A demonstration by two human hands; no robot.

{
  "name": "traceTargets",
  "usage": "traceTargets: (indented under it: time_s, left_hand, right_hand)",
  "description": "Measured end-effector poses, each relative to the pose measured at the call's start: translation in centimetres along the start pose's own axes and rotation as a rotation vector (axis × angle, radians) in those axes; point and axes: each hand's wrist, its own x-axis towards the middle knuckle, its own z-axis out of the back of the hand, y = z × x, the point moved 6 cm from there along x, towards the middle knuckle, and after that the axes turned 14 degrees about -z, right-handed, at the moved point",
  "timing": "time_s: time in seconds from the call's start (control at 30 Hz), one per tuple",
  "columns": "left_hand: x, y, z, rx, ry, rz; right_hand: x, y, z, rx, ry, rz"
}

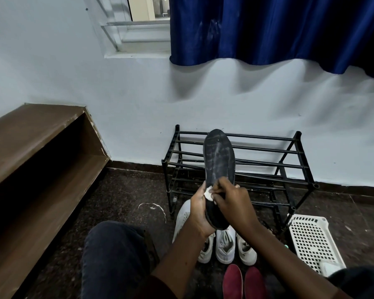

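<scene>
The left hand (200,209) grips the heel of the black shoe (219,160), held sole-up at centre, while the right hand (231,201) pinches a white wad (208,193) against it, so wiping looks barely begun: dusty streaks remain toward 12 o'clock, the rack (289,160) stands close behind, and the floor (121,197) lies open at 9 o'clock.

Head-worn view, forward-down, close over lap.
</scene>
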Motion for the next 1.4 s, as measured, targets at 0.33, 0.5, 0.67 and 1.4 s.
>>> traceTargets:
  time_s: [0.33,0.5,0.67,1.4]
  left_hand:
    - [0.7,-0.1,-0.2,-0.077,0.023,-0.03]
    - [0.8,0.0,0.7,-0.035,-0.006,0.006]
    - [0.4,0.9,0.6,-0.082,0.003,0.035]
    - [0.6,-0.3,0.8,-0.07,-0.012,-0.019]
  right_hand:
    - [2.7,0.6,0.7,-0.053,-0.027,-0.022]
    - [-0.4,0.2,-0.3,-0.11,0.045,0.02]
    - [1.2,-0.5,-0.1,0.011,0.043,-0.079]
    - [0.2,0.3,-0.2,-0.094,-0.036,-0.042]
